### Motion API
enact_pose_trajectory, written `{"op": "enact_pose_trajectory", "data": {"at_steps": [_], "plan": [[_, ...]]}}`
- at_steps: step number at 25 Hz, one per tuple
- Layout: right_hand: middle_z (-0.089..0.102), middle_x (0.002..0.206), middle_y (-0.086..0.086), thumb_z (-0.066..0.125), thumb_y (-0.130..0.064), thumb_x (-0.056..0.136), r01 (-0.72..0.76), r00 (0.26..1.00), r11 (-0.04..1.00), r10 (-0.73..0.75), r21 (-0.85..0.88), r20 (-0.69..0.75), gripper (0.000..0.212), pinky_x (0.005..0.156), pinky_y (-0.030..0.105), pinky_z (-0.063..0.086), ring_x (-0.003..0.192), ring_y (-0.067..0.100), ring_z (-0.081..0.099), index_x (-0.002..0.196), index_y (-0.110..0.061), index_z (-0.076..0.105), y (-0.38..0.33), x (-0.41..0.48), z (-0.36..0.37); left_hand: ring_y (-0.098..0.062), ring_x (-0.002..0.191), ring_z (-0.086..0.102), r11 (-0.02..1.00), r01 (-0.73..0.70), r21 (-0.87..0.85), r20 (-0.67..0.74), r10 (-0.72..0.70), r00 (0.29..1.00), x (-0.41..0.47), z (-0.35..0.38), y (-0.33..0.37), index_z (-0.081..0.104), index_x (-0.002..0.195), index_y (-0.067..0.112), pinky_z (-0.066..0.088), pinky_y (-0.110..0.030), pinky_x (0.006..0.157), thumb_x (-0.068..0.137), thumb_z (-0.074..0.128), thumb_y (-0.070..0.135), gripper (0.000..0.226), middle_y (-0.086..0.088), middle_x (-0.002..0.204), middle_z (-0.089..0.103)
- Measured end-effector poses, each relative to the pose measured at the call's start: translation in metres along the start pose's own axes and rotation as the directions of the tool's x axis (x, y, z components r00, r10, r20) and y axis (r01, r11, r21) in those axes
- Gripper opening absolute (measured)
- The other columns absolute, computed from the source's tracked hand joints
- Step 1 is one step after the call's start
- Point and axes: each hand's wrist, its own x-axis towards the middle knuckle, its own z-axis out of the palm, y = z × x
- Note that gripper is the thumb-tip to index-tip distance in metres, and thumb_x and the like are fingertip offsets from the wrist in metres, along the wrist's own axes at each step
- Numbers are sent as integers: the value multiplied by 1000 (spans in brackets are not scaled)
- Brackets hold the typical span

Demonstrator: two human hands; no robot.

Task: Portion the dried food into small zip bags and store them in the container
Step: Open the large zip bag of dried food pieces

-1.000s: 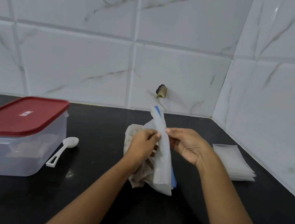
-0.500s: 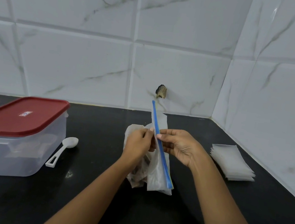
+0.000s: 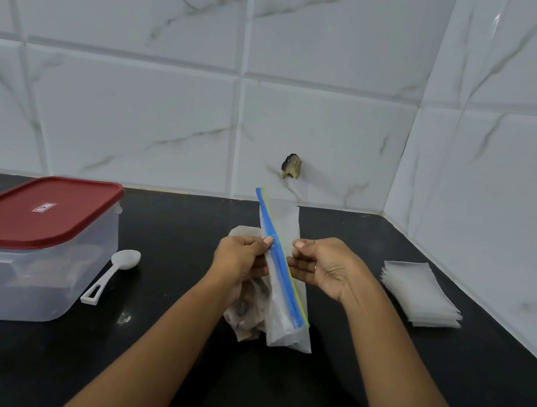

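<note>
The left hand (image 3: 241, 261) and right hand (image 3: 323, 266) are each pinching one lip of a zip bag (image 3: 284, 312), thumb and fingertips closing on the plastic from opposite sides of its blue zip strip (image 3: 280, 267). They are probably gripping it this way to pull the seal apart for filling. The bag is hanging above the surface (image 3: 268, 393) at the centre, its mouth turning up toward the viewer. Its long axis is running from the far left, the higher end, down to the near right.

Just behind it, a crumpled bag of dried food (image 3: 244, 314) is sitting on the surface. A stack of small zip bags (image 3: 420, 293) is waiting to the right. On the left, a white spoon (image 3: 116, 271) is lying beside the container (image 3: 24, 286), its red lid (image 3: 32, 208) on.
</note>
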Motion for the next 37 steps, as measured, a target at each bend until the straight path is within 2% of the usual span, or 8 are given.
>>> {"op": "enact_pose_trajectory", "data": {"at_steps": [7, 11, 16, 19, 24, 30, 34, 37], "plan": [[67, 88, 7, 59, -23, 91, 50, 998, 967, -37, -248, 57, 19, 72, 32, 55, 79, 17, 63, 92, -6, 66, 4, 2, 6, -14, 61, 68, 998, -20, -56, 58, 23, 998, -2, -1, -1, 66, 86, -4, 57, -20, 58, 86, 64, 14, 18, -9, 73, 71], [58, 69, 7, 45, -9, 97, 6, 996, 1000, -7, -14, -88, 28, 55, 28, 49, 60, 17, 54, 72, -4, 58, 4, 8, 4, -17, 58, 63, 981, 89, -171, 1, -90, 996, -1, -1, 5, 60, 75, 1, 56, -20, 49, 89, 59, 11, 17, -9, 70, 64], [55, 78, 15, 31, -1, 99, -177, 977, 871, 212, 458, -25, 30, 98, 43, 44, 74, 26, 55, 79, 5, 53, 3, 16, -14, -20, 66, 56, 875, 249, -415, 16, -266, 964, 5, -6, 12, 55, 91, -6, 53, -31, 67, 93, 47, -2, 10, -13, 77, 56], [58, 54, 15, 32, -8, 99, -171, 979, 856, 203, 487, -13, 35, 54, 29, 53, 47, 21, 55, 75, 4, 53, 4, 19, -19, -18, 67, 50, 822, 351, -449, 99, -345, 933, 3, -10, 19, 52, 88, -7, 54, -28, 46, 97, 32, -5, 22, -15, 78, 52], [60, 107, 11, 68, -34, 83, -16, 994, 984, -4, -176, -114, 32, 62, 34, 53, 79, 22, 58, 102, -11, 56, 16, 28, -18, -21, 64, 61, 902, 331, -276, 75, -323, 943, 7, -13, 17, 58, 88, 4, 56, -31, 46, 94, 45, 15, 18, -12, 79, 62], [64, 102, 13, 55, -15, 89, 39, 921, 687, -307, -726, -241, 15, 83, 36, 51, 95, 28, 62, 78, -12, 64, 21, 30, -16, -18, 90, 51, 769, -29, 639, -33, 64, 997, 5, -13, 6, 37, 106, 10, 48, -30, 72, 85, 64, 25, 36, -6, 105, 50], [53, 66, 25, 53, 4, 83, 75, 930, 961, -164, -268, -329, 15, 56, 31, 40, 60, 21, 46, 78, 10, 66, 23, 31, -10, -30, 109, 49, 697, -105, 709, -96, 243, 965, 11, -13, 3, 50, 111, 1, 40, -36, 89, 98, 41, 24, 28, -16, 121, 50], [61, 88, 18, 40, 10, 92, -31, 979, 946, 94, 323, -182, 30, 61, 35, 52, 70, 25, 56, 118, 11, 55, 15, 26, -12, -27, 109, 46, 659, -124, 742, -141, 334, 932, 15, -19, 1, 60, 102, 9, 37, -34, 89, 98, 41, 25, 25, -13, 117, 52]]}}
